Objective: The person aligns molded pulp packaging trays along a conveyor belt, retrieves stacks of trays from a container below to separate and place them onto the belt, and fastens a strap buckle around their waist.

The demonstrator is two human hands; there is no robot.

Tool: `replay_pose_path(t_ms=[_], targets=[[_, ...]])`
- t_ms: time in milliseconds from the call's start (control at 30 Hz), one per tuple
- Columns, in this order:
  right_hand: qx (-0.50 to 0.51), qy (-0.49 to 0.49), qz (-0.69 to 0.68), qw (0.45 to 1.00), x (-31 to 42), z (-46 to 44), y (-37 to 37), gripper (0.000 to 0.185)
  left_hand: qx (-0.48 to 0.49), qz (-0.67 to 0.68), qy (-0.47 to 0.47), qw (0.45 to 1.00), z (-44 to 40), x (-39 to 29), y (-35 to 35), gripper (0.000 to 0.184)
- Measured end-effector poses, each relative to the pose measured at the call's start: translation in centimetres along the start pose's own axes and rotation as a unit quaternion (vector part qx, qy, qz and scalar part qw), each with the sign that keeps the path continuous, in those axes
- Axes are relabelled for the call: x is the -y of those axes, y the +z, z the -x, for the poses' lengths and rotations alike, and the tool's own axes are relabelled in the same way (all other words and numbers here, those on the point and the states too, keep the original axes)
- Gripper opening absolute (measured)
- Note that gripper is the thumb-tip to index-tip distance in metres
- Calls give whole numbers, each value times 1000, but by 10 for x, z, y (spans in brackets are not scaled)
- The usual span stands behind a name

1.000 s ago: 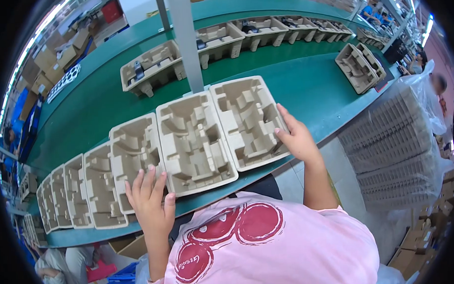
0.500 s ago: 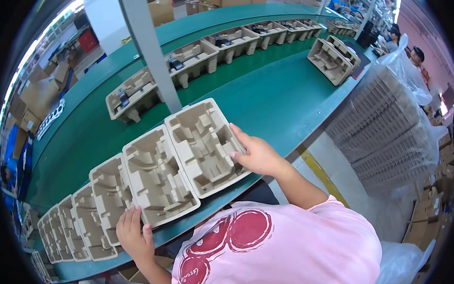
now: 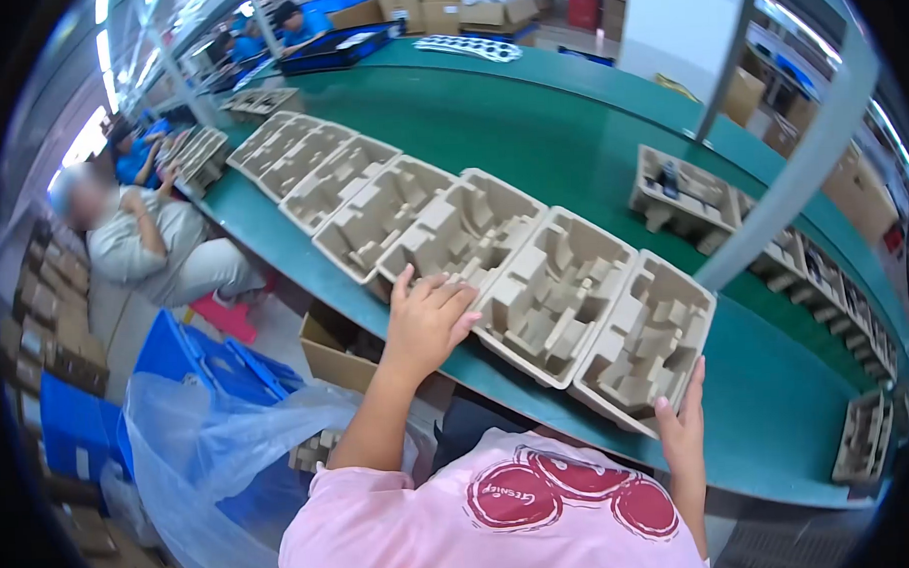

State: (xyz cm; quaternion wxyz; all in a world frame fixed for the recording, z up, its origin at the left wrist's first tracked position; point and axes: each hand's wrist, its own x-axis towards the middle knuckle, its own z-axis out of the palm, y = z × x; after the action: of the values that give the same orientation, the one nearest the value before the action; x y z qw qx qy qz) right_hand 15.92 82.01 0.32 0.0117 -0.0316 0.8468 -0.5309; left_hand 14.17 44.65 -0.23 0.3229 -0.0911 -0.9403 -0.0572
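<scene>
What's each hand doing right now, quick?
Left hand: open, fingers spread at a molded-pulp tray's near edge.
Right hand: open, thumb and fingers about the near outer corner of the end tray.

- Wearing a soft pink shirt [image 3: 403, 534], with a short sleeve [image 3: 353, 480] on the left arm
- Big, round dark red shapes [image 3: 645, 511] on the shirt, with brushy rings around them
- Small pale letters [image 3: 506, 488] inside one red shape, too tiny to read well
- Bare left hand [image 3: 428, 323], bare right hand [image 3: 685, 426]
</scene>
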Motion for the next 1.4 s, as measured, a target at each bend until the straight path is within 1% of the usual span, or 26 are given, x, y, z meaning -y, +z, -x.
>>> replay_pose_path(t_ms=[67, 200, 367, 500, 533, 600, 667, 700, 767, 833, 900, 933, 1000, 1033, 1100, 1167, 1200, 1333, 1400], targets=[[22, -6, -11, 1000, 0, -4, 1, 78, 4, -9, -22, 1000, 7, -1, -3, 34], [31, 9, -31, 999, -3, -6, -4, 77, 19, 17, -46, 999, 10, -8, 1, 37], [-9, -23, -15, 1000, -20, -10, 3, 77, 24, 0, -44, 999, 7, -11, -4, 41], [-15, -50, -104, 993, -32, -11, 3, 75, -18, 101, -26, 994, 4, 2, -9, 41], [-15, -52, -105, 993, -33, -10, 4, 75, -45, 101, -31, 993, 2, 9, -14, 40], [-21, -52, -111, 992, -34, -10, 4, 73, -106, 105, -35, 988, -5, 33, -26, 38], [-24, -50, -117, 992, -34, -10, 4, 72, -146, 74, -77, 983, -14, 61, -39, 38], [-24, -48, -120, 991, -34, -10, 4, 71, -148, 73, -110, 980, -17, 81, -43, 37], [-27, -42, -126, 991, -35, -9, 4, 70, -154, 62, -172, 971, -16, 137, -38, 37], [-34, -40, -135, 989, -35, -9, 5, 69, -166, 69, -214, 960, -16, 199, -35, 39], [-37, -44, -132, 990, -36, -10, 5, 69, -149, -69, -236, 958, -13, 259, -31, 40], [-37, -46, -127, 990, -36, -10, 5, 69, -149, -70, -235, 958, -11, 290, -30, 40], [-37, -51, -116, 991, -36, -13, 5, 70, -16, -123, -252, 960, -6, 338, -27, 40], [-35, -50, -116, 991, -35, -13, 5, 70, -15, -124, -253, 959, -4, 344, -24, 40], [-37, -45, -110, 992, -34, -13, 6, 71, 14, -13, -253, 967, 2, 354, -20, 38], [-41, -42, -106, 993, -35, -15, 7, 72, 41, 97, -246, 964, 5, 362, -16, 37], [-43, -41, -109, 992, -37, -17, 9, 72, 42, 96, -244, 964, 5, 360, -16, 37], [-43, -48, -94, 994, -43, -17, 6, 74, -39, 102, -250, 962, 18, 341, -11, 34], [-34, -45, -97, 994, -44, -21, 4, 74, -45, 104, -251, 961, 20, 336, -14, 34]])
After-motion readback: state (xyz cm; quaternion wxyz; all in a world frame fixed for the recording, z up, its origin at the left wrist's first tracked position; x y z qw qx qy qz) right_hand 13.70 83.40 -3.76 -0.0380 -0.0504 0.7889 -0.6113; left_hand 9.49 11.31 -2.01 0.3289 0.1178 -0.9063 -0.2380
